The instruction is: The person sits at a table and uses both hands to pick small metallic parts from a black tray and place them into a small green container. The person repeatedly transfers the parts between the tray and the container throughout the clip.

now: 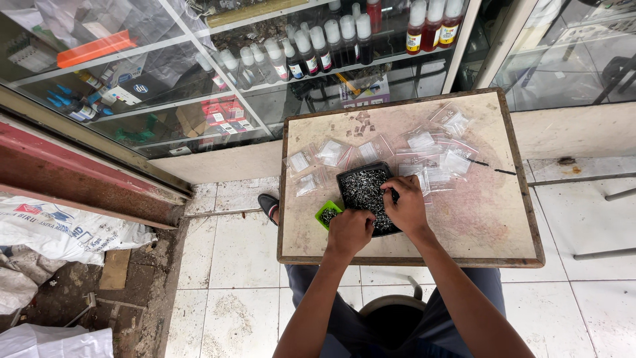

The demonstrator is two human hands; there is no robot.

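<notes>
- The person's right hand [405,204] rests on the shallow black plastic tray of small silvery metal parts [363,189], fingers curled together as if pinching some up, though what they clamp is hidden
- The left hand [350,231] sits at the tray's six o'clock edge, closed in a loose fist; I cannot tell whether it holds anything
- A small bright green plastic dish [327,213] lies just beside the tray at eight o'clock, with a few of the same parts in it
- To do this well, I'd judge small pinches and a hand kept low over the tray best, so nothing scatters
- Small clear plastic zip bags [424,149] fan out from ten to two o'clock of the tray, some seemingly already filled
- It all sits on a worn, stained beige square tabletop with a brown wooden rim [490,219]
- Beyond, at twelve o'clock, a glass display cabinet [199,99] holds rows of white-capped bottles [311,46]; white floor tiles [232,265] lie below, and white sacks [59,229] at nine o'clock
</notes>
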